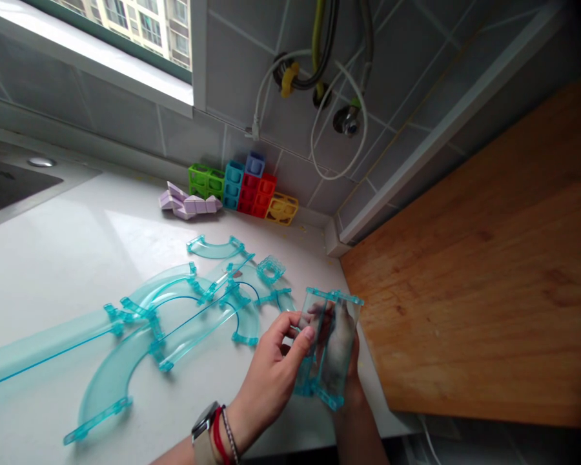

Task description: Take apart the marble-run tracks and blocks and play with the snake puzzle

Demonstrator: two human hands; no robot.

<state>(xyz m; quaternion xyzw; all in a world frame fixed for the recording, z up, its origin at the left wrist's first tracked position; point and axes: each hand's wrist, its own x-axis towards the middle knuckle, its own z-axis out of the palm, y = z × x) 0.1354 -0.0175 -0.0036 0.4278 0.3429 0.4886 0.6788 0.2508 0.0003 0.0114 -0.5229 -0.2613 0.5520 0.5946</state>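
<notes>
My left hand point(277, 361), with a watch and bracelets on the wrist, closes its thumb and fingers on the edge of a translucent teal straight track piece point(314, 310). A second translucent teal straight track piece point(341, 342) stands right beside it, both upright. Behind this one is my right hand point(352, 365), gripping it and seen partly through the plastic. Whether the two pieces are joined, I cannot tell. Left of my hands lies a loose spread of teal track parts, among them a curved piece point(113, 374), a long straight piece point(43, 345) and a small square connector point(271, 269).
Colourful cube blocks point(256, 187) stand against the tiled wall, with a lilac folding puzzle point(188, 203) before them. A wooden board point(474, 278) rises on the right. At the far left is a sink point(14, 174); hoses and a white cable point(312, 152) hang above the white counter point(39, 271).
</notes>
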